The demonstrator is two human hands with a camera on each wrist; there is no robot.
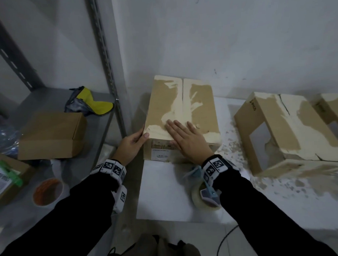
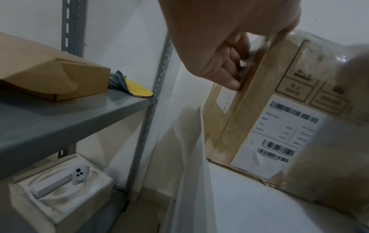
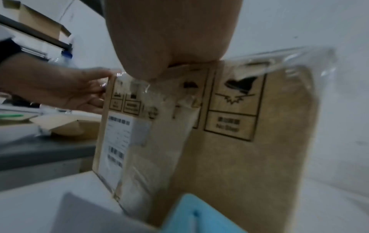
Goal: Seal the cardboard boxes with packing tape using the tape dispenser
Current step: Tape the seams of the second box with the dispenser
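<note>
The box (image 1: 183, 116) stands at the back edge of the white table (image 1: 163, 195), against the wall, its two top flaps meeting in a centre seam. The right hand (image 1: 185, 138) lies spread flat on the near end of the top, fingers straight and pressing; the left hand (image 1: 132, 146) curls round the near left corner, thumb on top and fingers down the side. The dispenser (image 1: 207, 193) lies on the table near its front edge, under the right wrist, with a clear roll in a pale blue frame. I judge the main risk to be tape that will not hold: the brown card is scarred with pale patches where its skin has torn off, a rough, fibrous face. Clear film already wrinkles over the near upper edge, so pressing may trap creases. A second box (image 1: 291, 131) lies toward the right edge, just as scuffed, among paper scraps
</note>
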